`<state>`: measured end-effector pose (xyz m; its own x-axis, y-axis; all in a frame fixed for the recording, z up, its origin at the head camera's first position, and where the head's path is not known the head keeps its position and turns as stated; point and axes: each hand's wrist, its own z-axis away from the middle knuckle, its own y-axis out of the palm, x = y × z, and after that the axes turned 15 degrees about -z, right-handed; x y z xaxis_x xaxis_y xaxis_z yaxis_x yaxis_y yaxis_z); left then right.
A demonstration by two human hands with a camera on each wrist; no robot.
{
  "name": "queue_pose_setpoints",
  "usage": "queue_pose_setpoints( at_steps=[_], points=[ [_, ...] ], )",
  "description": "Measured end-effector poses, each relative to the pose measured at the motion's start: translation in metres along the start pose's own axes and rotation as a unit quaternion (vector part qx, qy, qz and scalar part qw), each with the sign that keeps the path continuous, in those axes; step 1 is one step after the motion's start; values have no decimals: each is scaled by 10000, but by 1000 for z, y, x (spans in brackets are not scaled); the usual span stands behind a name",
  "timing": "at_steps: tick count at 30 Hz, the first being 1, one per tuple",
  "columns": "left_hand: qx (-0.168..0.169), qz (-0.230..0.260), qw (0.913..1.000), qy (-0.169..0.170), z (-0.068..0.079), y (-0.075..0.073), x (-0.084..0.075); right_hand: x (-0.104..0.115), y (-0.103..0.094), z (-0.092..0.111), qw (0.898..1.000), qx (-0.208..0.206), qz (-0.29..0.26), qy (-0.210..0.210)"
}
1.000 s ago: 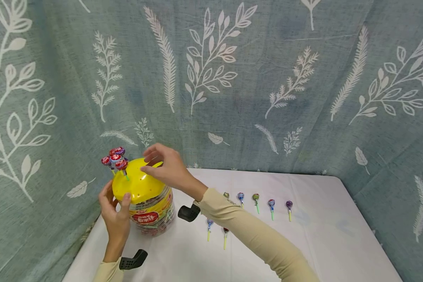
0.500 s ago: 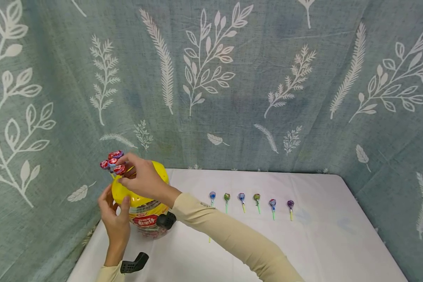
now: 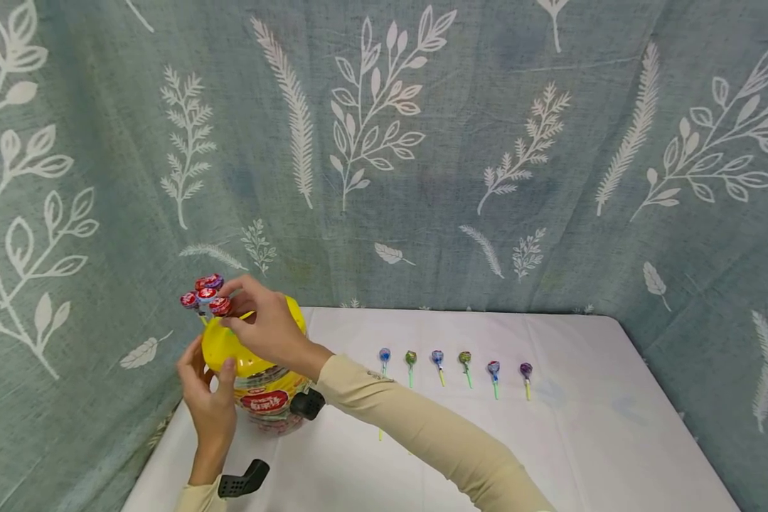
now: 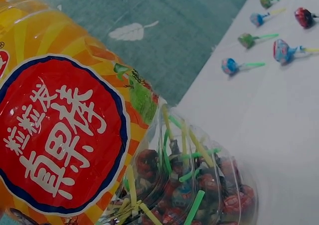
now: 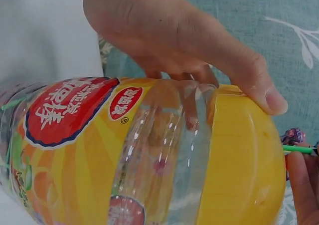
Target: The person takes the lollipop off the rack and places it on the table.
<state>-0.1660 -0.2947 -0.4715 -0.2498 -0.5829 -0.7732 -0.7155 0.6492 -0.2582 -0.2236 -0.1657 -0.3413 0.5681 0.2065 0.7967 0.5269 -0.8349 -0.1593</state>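
A clear plastic candy jar with a domed yellow lid stands at the table's left side. My left hand holds it from the left, thumb on the lid and fingers behind; the right wrist view shows this left hand around the jar's neck. Several red-wrapped lollipops stand upright in the lid's left part. My right hand reaches over the lid and pinches the front lollipop of this cluster. In the right wrist view, its green stick shows beside my fingers.
Several lollipops lie in a row on the white table, right of the jar. Others nearer are partly covered by my right sleeve. Through the jar's wall, more lollipops show. A patterned curtain hangs behind.
My right hand has moved left and down from above the lid's right side to the front lollipop in the cluster. My left hand keeps its hold on the jar.
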Motion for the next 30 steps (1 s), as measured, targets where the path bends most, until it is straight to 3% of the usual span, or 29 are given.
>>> queue_pose_setpoints(
  at_steps=[8,16,30],
  points=[
    [56,0,10000,15,-1,4,0,5,-6,-3,9992,-346,10,-182],
    [-15,-54,10000,43,-2,3,0,51,-23,11,9979,-613,-130,-171],
    [-58,68,9999,108,-1,4,0,10,-57,43,9965,-725,-406,135]
  ],
)
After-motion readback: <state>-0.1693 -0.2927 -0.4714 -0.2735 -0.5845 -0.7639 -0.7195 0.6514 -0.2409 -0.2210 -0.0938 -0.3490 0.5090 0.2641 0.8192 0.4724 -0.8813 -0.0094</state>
